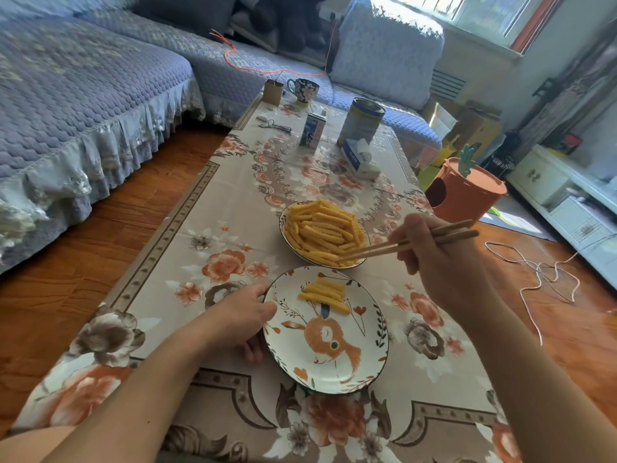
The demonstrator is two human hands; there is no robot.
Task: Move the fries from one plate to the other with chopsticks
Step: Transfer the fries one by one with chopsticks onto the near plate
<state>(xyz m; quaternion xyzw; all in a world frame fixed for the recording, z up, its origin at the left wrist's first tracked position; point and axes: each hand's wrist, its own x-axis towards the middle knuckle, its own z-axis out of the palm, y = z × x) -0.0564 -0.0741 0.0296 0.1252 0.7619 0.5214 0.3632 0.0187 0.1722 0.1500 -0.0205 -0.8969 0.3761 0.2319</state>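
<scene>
Right hand [430,259] gripping chopsticks [407,243], tips at near edge of far plate [283,222] heaped with fries [325,230]. Left hand [240,315] holding near plate [367,355]. Best to pinch one fry mid-length, lift slowly.

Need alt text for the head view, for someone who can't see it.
The right hand holds chopsticks with their tips at the far plate heaped with fries. The left hand steadies the near rabbit plate carrying a few fries.
</scene>
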